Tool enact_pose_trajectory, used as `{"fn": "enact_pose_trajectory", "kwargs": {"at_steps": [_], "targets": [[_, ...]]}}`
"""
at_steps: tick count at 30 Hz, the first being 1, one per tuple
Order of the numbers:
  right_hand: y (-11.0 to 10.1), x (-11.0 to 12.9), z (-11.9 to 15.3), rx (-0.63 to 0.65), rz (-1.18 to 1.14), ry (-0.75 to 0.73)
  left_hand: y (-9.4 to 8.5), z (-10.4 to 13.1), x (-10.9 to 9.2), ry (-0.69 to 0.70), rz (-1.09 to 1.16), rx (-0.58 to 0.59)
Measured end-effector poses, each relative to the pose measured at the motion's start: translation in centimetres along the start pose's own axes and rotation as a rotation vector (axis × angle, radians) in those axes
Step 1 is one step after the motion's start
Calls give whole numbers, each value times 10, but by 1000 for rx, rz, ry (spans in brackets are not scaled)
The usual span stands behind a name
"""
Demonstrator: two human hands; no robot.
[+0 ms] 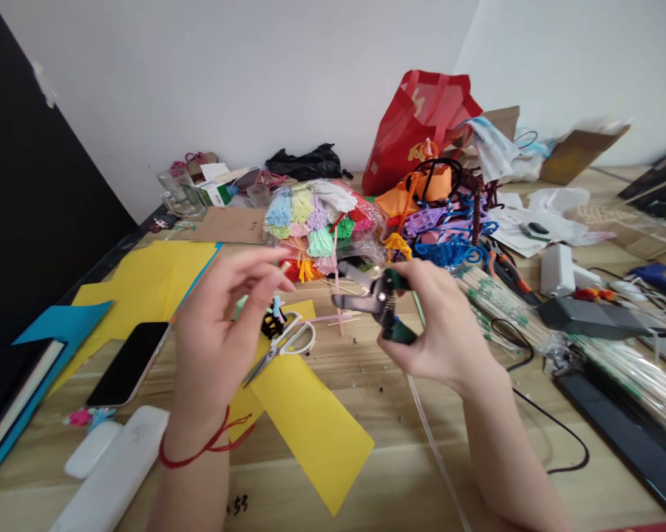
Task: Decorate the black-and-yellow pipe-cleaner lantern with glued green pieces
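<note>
My left hand (222, 318) is raised over the table, thumb and fingers pinched on a small pale stick piece (285, 266), of which only a tip shows. Facing it, my right hand (437, 329) grips wire strippers (385, 299) with dark green handles. Their grey jaws are spread and point left, apart from the stick piece. White-handled scissors (282, 343) lie below my left hand on yellow paper (315, 428). A small black-and-yellow fuzzy figure (273, 319) sits beside them. Thin pink and pale sticks (341, 307) lie behind the jaws.
Bundled pipe cleaners (315, 218) in clear plastic stand behind my hands, near a red bag (415, 133). At left lie a phone (130, 363), yellow sheets (149, 277) and a white case (125, 473). Packed sticks (510, 314), pliers (510, 273) and a cable (576, 436) are at right.
</note>
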State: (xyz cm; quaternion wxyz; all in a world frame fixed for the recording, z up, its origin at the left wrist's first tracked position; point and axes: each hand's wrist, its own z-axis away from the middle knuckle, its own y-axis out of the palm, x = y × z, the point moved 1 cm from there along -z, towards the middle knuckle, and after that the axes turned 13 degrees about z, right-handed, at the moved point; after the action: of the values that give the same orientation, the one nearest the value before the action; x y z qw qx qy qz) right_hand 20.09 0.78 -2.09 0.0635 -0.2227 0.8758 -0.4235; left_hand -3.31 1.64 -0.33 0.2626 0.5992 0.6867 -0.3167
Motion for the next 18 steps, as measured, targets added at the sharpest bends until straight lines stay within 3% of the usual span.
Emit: {"fn": "enact_pose_trajectory", "kwargs": {"at_steps": [2,4,6,9,13,15,18], "targets": [[19,9,12,242,6,-45,-8,-2,1,7,13,-40],[43,26,30,453,26,-182,-11,-3,1,24,16,-35],[62,46,52,567,42,-340,-12,-4,-1,31,18,-36],[77,68,78,624,19,-455,-9,-3,-3,28,49,-62],[80,78,91,657,-32,-487,-8,-1,-2,-13,97,-62],[80,75,90,646,-87,-437,-9,-1,-2,-14,103,-67],[79,61,80,530,-219,-222,-9,-1,-2,-16,117,-79]]}}
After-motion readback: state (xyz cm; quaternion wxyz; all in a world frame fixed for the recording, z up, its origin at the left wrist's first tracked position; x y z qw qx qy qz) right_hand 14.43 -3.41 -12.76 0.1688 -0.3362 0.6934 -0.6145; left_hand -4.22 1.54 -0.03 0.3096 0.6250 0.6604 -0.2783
